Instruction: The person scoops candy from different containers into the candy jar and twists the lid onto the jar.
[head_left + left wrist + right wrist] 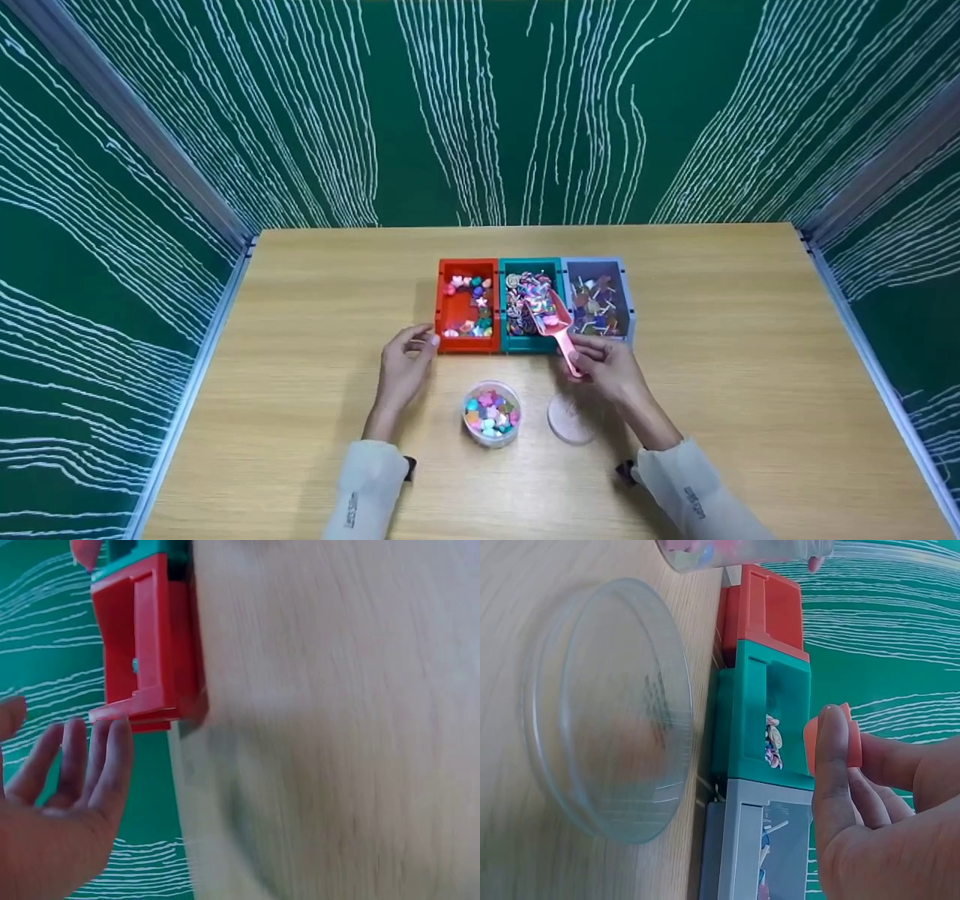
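My right hand [611, 367] pinches the handle of a small pink scoop [564, 345] between thumb and fingers. The scoop is tilted over the teal bin [529, 344], its bowl loaded with colourful striped pieces. More swirled, striped pieces [517, 319] lie in that bin. My left hand [401, 367] has its fingertips at the near left corner of the red bin [456, 311], fingers extended in the left wrist view. The red bin holds small coloured charms [480, 324] along its edges. Nearer me stands a round clear tub [491, 442] filled with similar coloured charms.
A grey-blue bin [628, 322] with small stick-like pieces [596, 304] adjoins the teal bin on the right. The clear round lid [571, 421] lies flat on the wooden table [300, 337] beside the tub. Green walls [435, 112] with white lines enclose the table's back and sides.
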A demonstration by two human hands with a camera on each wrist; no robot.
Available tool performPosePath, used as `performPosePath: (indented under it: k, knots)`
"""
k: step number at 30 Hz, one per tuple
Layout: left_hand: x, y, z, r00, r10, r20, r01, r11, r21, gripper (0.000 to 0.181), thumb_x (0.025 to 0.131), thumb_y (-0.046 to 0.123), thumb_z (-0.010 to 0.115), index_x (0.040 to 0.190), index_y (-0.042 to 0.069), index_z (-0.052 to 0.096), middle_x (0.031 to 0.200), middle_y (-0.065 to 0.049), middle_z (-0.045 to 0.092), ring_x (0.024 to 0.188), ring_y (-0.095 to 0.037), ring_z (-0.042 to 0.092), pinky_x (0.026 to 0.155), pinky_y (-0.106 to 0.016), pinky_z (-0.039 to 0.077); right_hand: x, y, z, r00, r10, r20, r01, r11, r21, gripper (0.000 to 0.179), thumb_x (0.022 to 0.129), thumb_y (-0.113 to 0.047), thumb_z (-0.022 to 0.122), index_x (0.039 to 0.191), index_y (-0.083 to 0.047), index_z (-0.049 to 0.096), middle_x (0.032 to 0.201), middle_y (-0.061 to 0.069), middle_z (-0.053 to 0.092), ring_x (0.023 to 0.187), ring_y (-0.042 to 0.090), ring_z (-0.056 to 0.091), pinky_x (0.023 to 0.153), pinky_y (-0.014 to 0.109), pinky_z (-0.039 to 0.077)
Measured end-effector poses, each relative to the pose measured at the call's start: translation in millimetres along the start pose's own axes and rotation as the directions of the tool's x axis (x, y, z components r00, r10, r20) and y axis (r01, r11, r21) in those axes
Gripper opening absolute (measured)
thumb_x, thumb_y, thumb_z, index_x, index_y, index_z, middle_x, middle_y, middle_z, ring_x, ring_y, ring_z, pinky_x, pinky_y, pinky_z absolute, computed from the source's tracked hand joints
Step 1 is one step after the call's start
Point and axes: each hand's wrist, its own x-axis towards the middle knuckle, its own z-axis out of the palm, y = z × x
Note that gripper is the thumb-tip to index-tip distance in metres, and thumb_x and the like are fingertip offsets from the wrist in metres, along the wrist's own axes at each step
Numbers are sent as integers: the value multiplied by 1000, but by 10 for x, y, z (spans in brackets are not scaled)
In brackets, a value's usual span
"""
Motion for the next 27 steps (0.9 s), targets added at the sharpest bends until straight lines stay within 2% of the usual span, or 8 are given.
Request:
performPosePath:
  k: [2, 4, 8, 12, 16, 18, 23, 27]
  knots:
    - [-54, 28, -5, 996, 9, 93, -9, 1000, -1, 41, 103, 22, 70, 137, 0, 67, 119, -14, 70, 109, -28, 65, 92, -37, 56, -22, -2, -13, 1000, 10, 2, -10, 1000, -2, 42, 105, 8, 55, 147, 8, 56, 136, 31, 65, 89, 14, 73, 72, 25, 63]
    - [-113, 59, -6, 979, 5, 201, -4, 1000, -8, 48, 103, 28, 70, 144, 3, 62, 127, -13, 67, 117, -29, 63, 98, -41, 56, -36, 2, -29, 1000, 17, 6, -17, 1000, -14, 42, 105, 7, 55, 147, 6, 56, 136, 30, 66, 89, 15, 73, 73, 26, 63]
    - [-212, 76, 5, 917, 4, 400, 4, 1000, -17, 64, 101, 37, 73, 156, 12, 52, 143, -13, 58, 130, -32, 56, 111, -49, 50, -59, 12, -56, 1000, 28, 13, -27, 999, -22, 42, 105, 4, 56, 147, 4, 57, 134, 28, 67, 90, 18, 74, 74, 28, 64]
    - [-284, 74, 13, 854, -22, 520, 13, 1000, 22, 75, 98, 40, 75, 162, 21, 42, 153, -6, 49, 139, -31, 48, 117, -53, 44, -90, 21, -76, 1000, 19, 14, -19, 1000, -25, 41, 105, 4, 57, 147, 5, 58, 133, 28, 68, 87, 15, 74, 73, 27, 63]
    - [-336, 75, 20, 801, -32, 597, 7, 999, 45, 85, 94, 29, 81, 165, 23, 35, 160, -2, 42, 145, -31, 42, 121, -54, 39, -140, 25, -95, 1000, 3, 11, -3, 1000, -28, 42, 104, 6, 58, 146, 6, 58, 131, 27, 70, 85, 12, 72, 71, 24, 62]
    - [-361, 79, 23, 782, -34, 623, -6, 998, 62, 90, 91, 26, 85, 165, 23, 34, 162, -2, 39, 146, -32, 42, 121, -55, 38, -169, 23, -102, 1000, -10, 18, 10, 1000, -18, 42, 104, 6, 59, 146, 8, 57, 130, 28, 69, 85, 13, 73, 70, 24, 62]
    - [-419, 101, 45, 753, -63, 655, -30, 991, 130, 95, 86, 28, 90, 164, 24, 35, 164, 2, 38, 144, -33, 44, 121, -59, 37, -240, 26, -119, 999, -32, 23, 33, 999, -24, 42, 103, 7, 60, 145, 10, 57, 129, 30, 69, 86, 14, 75, 69, 23, 62]
    - [-435, 115, 68, 742, -68, 667, -41, 988, 147, 96, 85, 28, 91, 164, 24, 36, 163, 3, 39, 148, -30, 41, 123, -60, 34, -299, 32, -133, 999, -50, 12, 50, 997, -58, 40, 102, 8, 61, 142, 10, 59, 126, 29, 71, 85, 13, 74, 69, 23, 62]
